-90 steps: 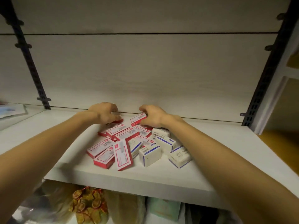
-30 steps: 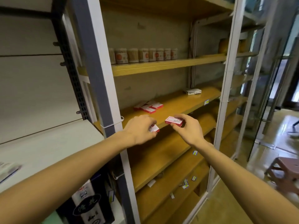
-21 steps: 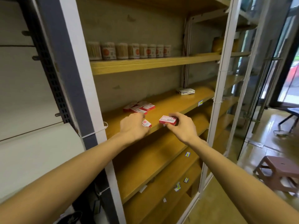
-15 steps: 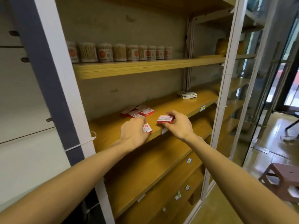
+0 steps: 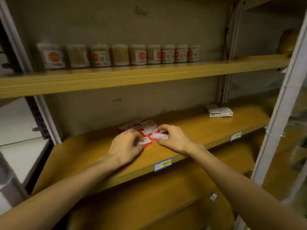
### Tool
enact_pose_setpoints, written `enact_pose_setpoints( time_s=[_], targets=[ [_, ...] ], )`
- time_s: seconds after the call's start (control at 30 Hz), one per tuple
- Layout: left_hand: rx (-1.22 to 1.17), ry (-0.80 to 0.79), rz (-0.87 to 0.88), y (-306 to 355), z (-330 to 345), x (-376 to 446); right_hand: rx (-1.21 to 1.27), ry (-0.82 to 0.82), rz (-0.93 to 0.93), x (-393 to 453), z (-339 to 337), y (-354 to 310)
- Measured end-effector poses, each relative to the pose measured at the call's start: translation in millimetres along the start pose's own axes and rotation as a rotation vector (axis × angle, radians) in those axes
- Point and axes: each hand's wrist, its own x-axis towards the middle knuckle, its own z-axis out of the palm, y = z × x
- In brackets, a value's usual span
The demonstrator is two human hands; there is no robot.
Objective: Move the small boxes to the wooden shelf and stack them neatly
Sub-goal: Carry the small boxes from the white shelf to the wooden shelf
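Red boxes (image 5: 146, 130) — hands (image 5: 126, 146) gripping two.

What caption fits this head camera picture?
Left hand and right hand each set a red box on the wooden shelf.

The wooden shelf (image 5: 191, 130) carries a loose cluster of red-and-white small boxes (image 5: 142, 128) near its middle, and white boxes (image 5: 219, 112) at two o'clock from them.

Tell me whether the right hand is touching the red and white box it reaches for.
Touching. The head view shows the right hand with its fingers closed over the far edge and thumb against the near edge of the red and white box.
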Motion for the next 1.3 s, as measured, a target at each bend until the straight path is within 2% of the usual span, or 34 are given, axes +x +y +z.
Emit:
enact_pose_setpoints(
  time_s=[0.17,0.3,0.5,0.63,0.8,1.07,1.17,1.3],
  targets=[
    [0.045,-0.005,-0.104,2,11,26,0.012,0.001,-0.112,34,8,16],
    [0.113,-0.009,-0.143,1,14,40,0.043,-0.018,-0.085,50,9,26],
    [0.218,-0.049,-0.118,5,16,43,-0.030,-0.009,-0.094,46,13,22],
    [0.178,-0.013,-0.122,10,7,25,-0.026,0.067,-0.085,34,10,16],
    [0.283,-0.048,-0.027,-2,-12,-11,-0.033,0.195,-0.090,8,11,-16],
    [0.368,-0.082,0.072,-30,-59,-91,-0.222,0.124,0.018,-62,32,-91],
    [0.359,-0.035,0.217,-38,-82,-135,-0.212,0.188,0.059,-99,38,-120],
    [0.411,0.057,0.489,-51,-114,-195,-0.192,0.432,-0.014,-150,49,-170]
  ],
)
